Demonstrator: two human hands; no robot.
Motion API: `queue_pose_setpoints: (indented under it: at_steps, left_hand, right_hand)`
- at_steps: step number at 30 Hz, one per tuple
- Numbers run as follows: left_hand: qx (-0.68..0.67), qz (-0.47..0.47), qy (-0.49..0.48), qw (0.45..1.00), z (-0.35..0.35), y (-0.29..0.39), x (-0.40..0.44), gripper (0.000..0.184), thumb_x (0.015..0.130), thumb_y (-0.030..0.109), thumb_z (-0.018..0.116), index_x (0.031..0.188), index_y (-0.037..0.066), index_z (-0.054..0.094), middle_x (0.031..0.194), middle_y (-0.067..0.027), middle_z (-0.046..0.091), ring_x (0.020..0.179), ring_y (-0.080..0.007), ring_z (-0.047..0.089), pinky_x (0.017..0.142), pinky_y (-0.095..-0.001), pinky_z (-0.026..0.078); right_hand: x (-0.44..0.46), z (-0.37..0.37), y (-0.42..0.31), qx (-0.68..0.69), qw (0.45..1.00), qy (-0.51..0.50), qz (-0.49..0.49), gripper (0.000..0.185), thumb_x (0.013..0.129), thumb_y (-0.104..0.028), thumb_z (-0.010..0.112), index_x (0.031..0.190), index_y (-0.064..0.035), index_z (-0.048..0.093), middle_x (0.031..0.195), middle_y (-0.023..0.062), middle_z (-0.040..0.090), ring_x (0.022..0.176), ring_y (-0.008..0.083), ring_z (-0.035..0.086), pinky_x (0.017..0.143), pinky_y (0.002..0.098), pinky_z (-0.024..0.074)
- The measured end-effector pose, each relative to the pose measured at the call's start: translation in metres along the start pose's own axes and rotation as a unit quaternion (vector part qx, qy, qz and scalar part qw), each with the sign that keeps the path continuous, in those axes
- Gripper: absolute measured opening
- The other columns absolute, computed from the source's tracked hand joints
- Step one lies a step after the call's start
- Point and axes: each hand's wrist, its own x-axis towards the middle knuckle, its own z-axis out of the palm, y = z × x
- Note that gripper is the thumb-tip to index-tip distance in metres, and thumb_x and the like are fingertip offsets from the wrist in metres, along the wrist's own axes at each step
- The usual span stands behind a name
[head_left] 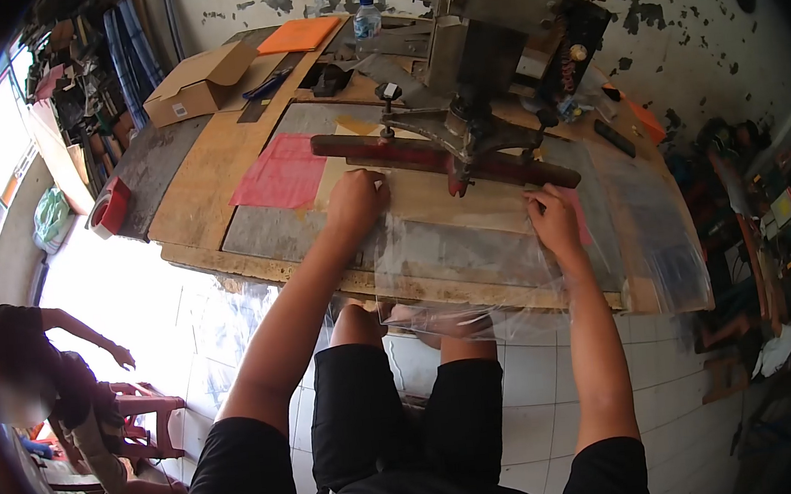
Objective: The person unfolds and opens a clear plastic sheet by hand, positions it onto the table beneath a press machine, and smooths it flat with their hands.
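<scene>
A clear plastic sheet [458,265] stretches between my two hands and hangs over the front edge of the work table [256,264]. My left hand [357,201] is closed at the sheet's upper left, its fingers curled close to the machine's bar. At the upper right, my right hand [555,219] pinches the sheet with bent fingers. Just beyond both hands runs the long dark-red bar [406,155] of a press machine [475,132]. The sheet's far edge by the bar is hard to make out. Left of my left hand lies a pink-red sheet [281,172].
At the back left stand a cardboard box [198,81], an orange sheet [302,35] and a water bottle [367,24]. More clear plastic [658,233] hangs over the table's right side. A tape roll [110,208] sits on the left edge. Another person [70,398] sits at lower left.
</scene>
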Motion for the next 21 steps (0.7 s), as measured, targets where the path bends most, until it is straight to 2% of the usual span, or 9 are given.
queue_pose_setpoints:
  at_steps: [8, 10, 14, 16, 20, 21]
  left_hand:
    - [-0.011, 0.036, 0.037, 0.999, 0.007, -0.006, 0.002, 0.024, 0.085, 0.021, 0.068, 0.100, 0.009, 0.082, 0.086, -0.0239, 0.074, 0.083, -0.0422, 0.073, 0.081, -0.0509, 0.060]
    - [0.006, -0.008, 0.006, 1.000, 0.002, -0.001, 0.002, 0.025, 0.085, 0.022, 0.068, 0.101, 0.009, 0.082, 0.088, -0.0241, 0.074, 0.084, -0.0420, 0.073, 0.082, -0.0506, 0.060]
    - [0.009, 0.029, 0.020, 0.999, 0.000, -0.004, -0.001, 0.029, 0.088, 0.028, 0.067, 0.107, 0.011, 0.082, 0.085, -0.0233, 0.074, 0.081, -0.0403, 0.073, 0.079, -0.0500, 0.059]
    - [-0.012, 0.021, 0.014, 1.000, -0.004, 0.000, -0.005, 0.026, 0.088, 0.021, 0.068, 0.105, 0.007, 0.081, 0.090, -0.0233, 0.074, 0.085, -0.0405, 0.073, 0.083, -0.0484, 0.059]
    - [-0.076, 0.040, 0.034, 0.996, -0.016, 0.004, -0.028, 0.026, 0.091, 0.018, 0.068, 0.107, 0.002, 0.079, 0.094, -0.0225, 0.073, 0.086, -0.0404, 0.072, 0.084, -0.0467, 0.058]
    - [-0.113, 0.014, 0.025, 0.993, -0.022, 0.008, -0.043, 0.026, 0.092, 0.017, 0.068, 0.112, 0.003, 0.078, 0.102, -0.0207, 0.072, 0.092, -0.0390, 0.071, 0.086, -0.0448, 0.057]
  right_hand:
    - [0.000, -0.001, 0.000, -0.006, 1.000, -0.002, -0.005, 0.022, 0.093, -0.007, 0.065, 0.109, -0.0035, 0.079, 0.092, 0.0175, 0.063, 0.084, 0.0376, 0.067, 0.074, 0.0432, 0.0527]
    - [0.001, -0.002, 0.000, 0.003, 1.000, -0.002, -0.008, 0.022, 0.093, -0.007, 0.065, 0.109, -0.0034, 0.079, 0.091, 0.0171, 0.062, 0.083, 0.0375, 0.067, 0.073, 0.0428, 0.0526]
    - [-0.002, -0.007, -0.003, 0.011, 1.000, 0.004, -0.012, 0.021, 0.093, -0.008, 0.066, 0.109, -0.0034, 0.080, 0.090, 0.0162, 0.062, 0.081, 0.0367, 0.066, 0.072, 0.0417, 0.0524]
    - [-0.004, -0.009, -0.007, 0.014, 1.000, -0.004, 0.004, 0.019, 0.095, -0.008, 0.065, 0.107, -0.0029, 0.079, 0.092, 0.0160, 0.064, 0.083, 0.0352, 0.067, 0.074, 0.0405, 0.0533]
    - [-0.020, -0.024, 0.006, 0.040, 0.999, -0.011, -0.007, 0.019, 0.098, -0.009, 0.065, 0.111, -0.0026, 0.077, 0.100, 0.0145, 0.069, 0.088, 0.0325, 0.070, 0.077, 0.0401, 0.0549]
    - [-0.032, -0.030, 0.004, 0.070, 0.996, 0.028, 0.041, 0.020, 0.099, -0.008, 0.064, 0.114, -0.0029, 0.076, 0.105, 0.0137, 0.070, 0.092, 0.0314, 0.070, 0.080, 0.0396, 0.0550]
